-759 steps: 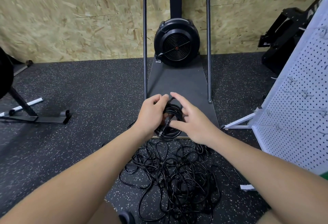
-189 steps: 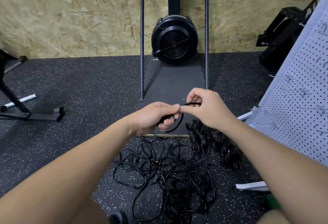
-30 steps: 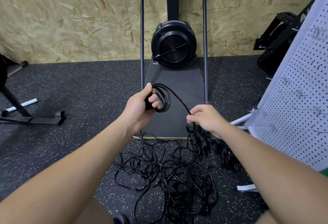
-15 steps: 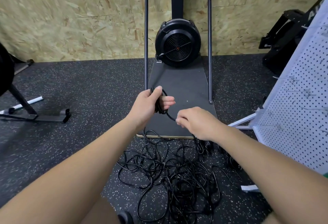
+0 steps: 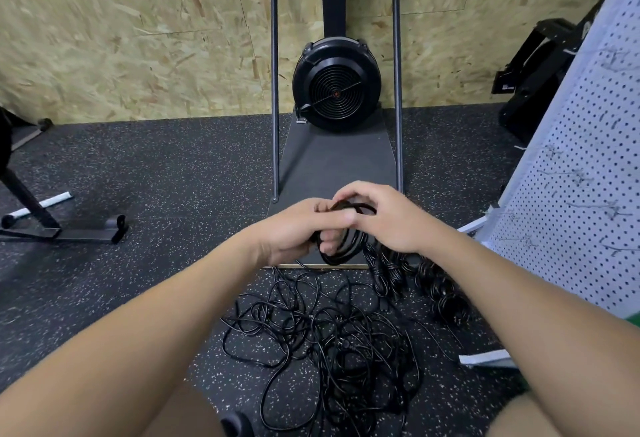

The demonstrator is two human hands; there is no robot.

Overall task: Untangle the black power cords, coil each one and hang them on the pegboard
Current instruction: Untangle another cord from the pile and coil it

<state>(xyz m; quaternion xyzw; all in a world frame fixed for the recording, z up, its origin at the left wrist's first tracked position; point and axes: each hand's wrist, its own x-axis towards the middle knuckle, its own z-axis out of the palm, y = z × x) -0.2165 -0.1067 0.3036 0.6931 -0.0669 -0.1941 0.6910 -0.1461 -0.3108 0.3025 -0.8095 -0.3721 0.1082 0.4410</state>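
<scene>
Black power cord, thin, glossy, small coil

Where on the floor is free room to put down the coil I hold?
Free: floor left of the platform, up to the black stand. Crowded: the tangle and coiled cords near the pegboard.

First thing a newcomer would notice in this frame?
Two hands meet mid-frame: the left hand grips a small black cord coil and the right hand curls over its top. Below them a tangled pile of black cords sprawls on the speckled floor. A white pegboard leans at the right edge.
</scene>
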